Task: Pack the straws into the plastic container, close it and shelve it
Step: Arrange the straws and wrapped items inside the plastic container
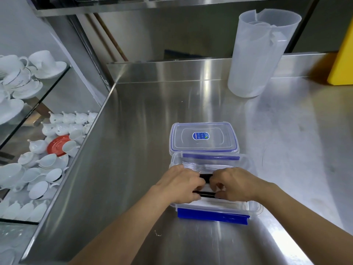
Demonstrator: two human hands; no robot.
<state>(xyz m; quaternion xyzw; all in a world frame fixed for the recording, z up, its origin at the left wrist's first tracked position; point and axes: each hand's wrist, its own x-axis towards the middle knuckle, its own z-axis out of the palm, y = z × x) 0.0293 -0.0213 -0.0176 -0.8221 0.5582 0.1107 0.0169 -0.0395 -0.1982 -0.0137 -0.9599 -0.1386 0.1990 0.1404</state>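
Observation:
A clear plastic container (246, 161) with blue clips stands open on the steel counter, near its front. Both my hands are inside it, side by side. My left hand (181, 183) and my right hand (236, 183) each curl around black straws (205, 194) that lie across the container, over something white. Clear plastic items fill the container's far half. The container's lid (204, 137), clear with a blue seal and a blue sticker, lies flat just behind the container.
A tall translucent jug (256, 54) stands at the back right of the counter (133, 131), next to a yellow object (342, 60). Glass shelves (47, 92) on the left hold white cups, saucers and a red saucer. A steel shelf (133, 6) runs overhead.

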